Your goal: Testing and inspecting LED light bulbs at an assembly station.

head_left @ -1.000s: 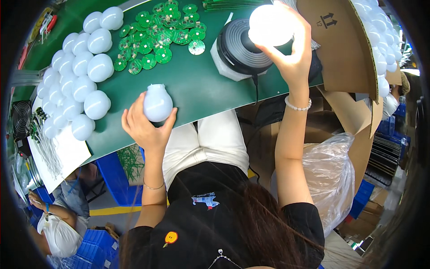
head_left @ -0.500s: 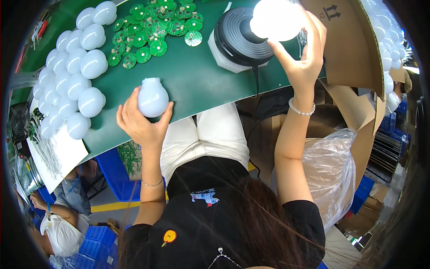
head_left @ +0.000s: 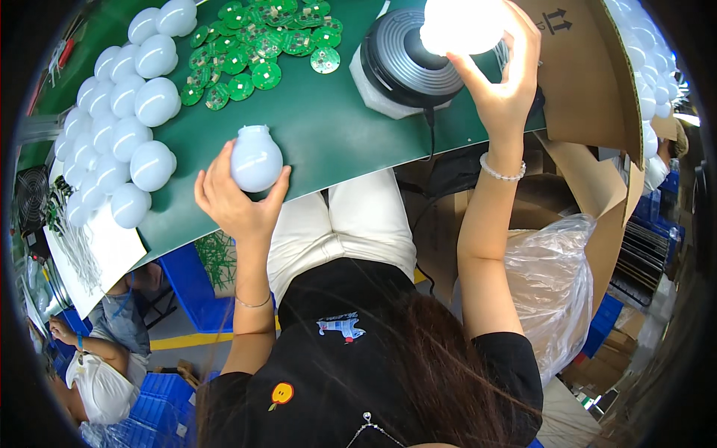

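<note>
My left hand (head_left: 237,205) is closed around a white, unlit light bulb (head_left: 256,160), its narrow open-looking neck pointing away from me, over the near part of the green table. At the far right, my right hand (head_left: 509,86) grips a brightly glowing light bulb (head_left: 461,28) with thumb and fingers. That bulb is above the far side of a round black device with grey ringed top (head_left: 396,54), which sits on a white foam block (head_left: 366,88). Glare washes out the lit bulb's outline, and its contact with the device cannot be made out.
Rows of white bulbs (head_left: 128,95) cover the table's left. Round green circuit boards (head_left: 250,56) lie in a pile at the back. An open cardboard box (head_left: 590,75) stands right, with more bulbs (head_left: 648,75) beyond it. A cable (head_left: 431,134) hangs over the table's front edge.
My right hand and the glowing bulb have shifted slightly away from me, uncovering more of the device's top. My left hand keeps its hold on the unlit bulb, almost unmoved.
</note>
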A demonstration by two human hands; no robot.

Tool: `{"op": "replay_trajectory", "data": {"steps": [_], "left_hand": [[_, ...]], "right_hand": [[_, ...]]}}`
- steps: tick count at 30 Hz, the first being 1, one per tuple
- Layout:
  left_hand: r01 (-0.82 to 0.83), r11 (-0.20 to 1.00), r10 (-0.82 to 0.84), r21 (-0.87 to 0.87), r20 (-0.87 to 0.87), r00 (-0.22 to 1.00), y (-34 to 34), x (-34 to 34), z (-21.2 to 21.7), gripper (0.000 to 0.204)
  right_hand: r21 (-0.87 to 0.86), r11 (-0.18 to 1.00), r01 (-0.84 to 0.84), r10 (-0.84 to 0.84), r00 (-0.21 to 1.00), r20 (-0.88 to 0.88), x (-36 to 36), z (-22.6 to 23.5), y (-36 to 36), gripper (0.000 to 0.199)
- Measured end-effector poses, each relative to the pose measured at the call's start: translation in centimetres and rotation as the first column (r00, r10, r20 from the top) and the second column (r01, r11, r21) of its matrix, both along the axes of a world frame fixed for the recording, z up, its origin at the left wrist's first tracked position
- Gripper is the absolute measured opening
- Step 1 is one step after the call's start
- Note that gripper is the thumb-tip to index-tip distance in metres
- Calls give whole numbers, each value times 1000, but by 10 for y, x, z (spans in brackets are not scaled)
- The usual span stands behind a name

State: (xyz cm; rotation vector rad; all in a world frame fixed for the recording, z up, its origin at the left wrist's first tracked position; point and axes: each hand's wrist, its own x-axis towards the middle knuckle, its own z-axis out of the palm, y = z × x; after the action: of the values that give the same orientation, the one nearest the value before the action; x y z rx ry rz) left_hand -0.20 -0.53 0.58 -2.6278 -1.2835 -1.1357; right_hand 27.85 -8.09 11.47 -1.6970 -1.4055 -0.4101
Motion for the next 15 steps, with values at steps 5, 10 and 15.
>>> {"op": "replay_trajectory", "data": {"steps": [5,10,15], "left_hand": [[-7,1000,7,7,-9,1000,0,-2,0,75],[-1,1000,1,1,-6,1000,0,0,0,75],[1,1000,-1,1,-11,1000,0,-1,1,75]], "right_hand": [[63,996,-70,78,988,-131,2,-13,-2,67],[29,993,-115,116,992,-39,15,-27,-16,76],[32,994,-104,98,985,139,10,-20,-8,75]]}}
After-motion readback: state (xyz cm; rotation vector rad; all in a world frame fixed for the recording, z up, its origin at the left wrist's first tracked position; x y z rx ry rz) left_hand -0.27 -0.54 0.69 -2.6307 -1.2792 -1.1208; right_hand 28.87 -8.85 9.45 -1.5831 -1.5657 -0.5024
